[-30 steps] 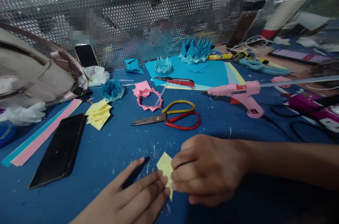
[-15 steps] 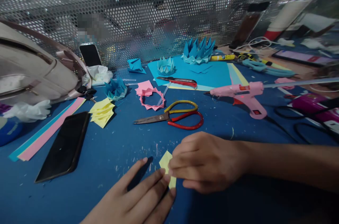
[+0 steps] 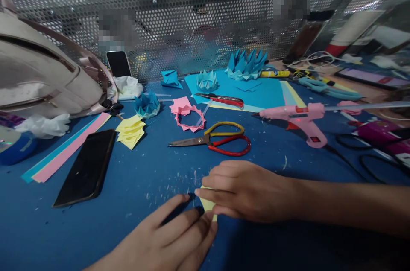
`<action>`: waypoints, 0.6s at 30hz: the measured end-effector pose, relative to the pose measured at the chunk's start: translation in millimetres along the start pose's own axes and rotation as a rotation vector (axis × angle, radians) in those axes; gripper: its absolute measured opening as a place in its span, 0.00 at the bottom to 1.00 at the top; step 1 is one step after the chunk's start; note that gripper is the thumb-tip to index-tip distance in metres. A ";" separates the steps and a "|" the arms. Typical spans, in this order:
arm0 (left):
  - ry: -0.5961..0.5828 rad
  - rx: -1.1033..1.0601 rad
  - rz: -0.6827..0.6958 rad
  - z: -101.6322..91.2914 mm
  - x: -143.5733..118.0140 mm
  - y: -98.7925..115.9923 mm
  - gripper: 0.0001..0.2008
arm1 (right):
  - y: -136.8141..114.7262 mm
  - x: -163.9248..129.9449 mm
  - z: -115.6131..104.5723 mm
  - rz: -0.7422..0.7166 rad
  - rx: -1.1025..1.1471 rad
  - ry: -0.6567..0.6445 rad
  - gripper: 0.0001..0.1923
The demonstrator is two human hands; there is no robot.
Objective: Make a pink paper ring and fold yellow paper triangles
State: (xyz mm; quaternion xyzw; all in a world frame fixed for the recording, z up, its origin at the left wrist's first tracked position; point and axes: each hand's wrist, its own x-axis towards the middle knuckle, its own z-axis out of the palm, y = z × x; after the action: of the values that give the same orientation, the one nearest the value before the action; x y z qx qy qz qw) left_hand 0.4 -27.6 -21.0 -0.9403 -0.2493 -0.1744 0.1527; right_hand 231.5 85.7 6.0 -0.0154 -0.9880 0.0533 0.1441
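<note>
A small folded piece of yellow paper lies flat on the blue tabletop, mostly covered by fingers. My right hand is closed over it, index fingertip at its upper left edge and the other fingers curled against it. Stretched out flat, my left hand touches the paper's lower end with its fingertips, the index finger apart from the rest. Beyond the hands are scissors with one yellow and one red handle. Behind them sits a pink folded-paper ring beside some pink squares.
A pink glue gun lies right, its cord trailing. Left are yellow folded pieces, a black phone, paper strips and a bag. A red cutter and blue paper flowers stand at the back.
My right hand's index finger has stretched out to the left across the paper's upper part, covering more of it. My left hand stays beside the lower end. The whole view has shifted slightly.
</note>
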 end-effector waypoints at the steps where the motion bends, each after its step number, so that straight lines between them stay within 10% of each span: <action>1: -0.004 -0.002 0.008 -3.2 1.4 -0.4 0.18 | -1.8 1.0 -0.1 0.008 -0.017 -0.005 0.15; 14: 0.024 -0.073 0.012 -4.6 6.4 2.9 0.16 | 0.6 -4.0 -4.2 -0.218 -0.012 0.114 0.13; 18: 0.263 -0.131 -0.136 -2.6 4.6 0.1 0.19 | 1.0 -4.2 -5.2 -0.260 0.043 0.145 0.14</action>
State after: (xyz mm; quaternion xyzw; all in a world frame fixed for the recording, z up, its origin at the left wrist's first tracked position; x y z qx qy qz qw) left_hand 3.6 -26.7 -16.9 -0.8983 -0.2783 -0.3218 0.1100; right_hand 237.0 87.0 9.7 0.1120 -0.9672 0.0542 0.2213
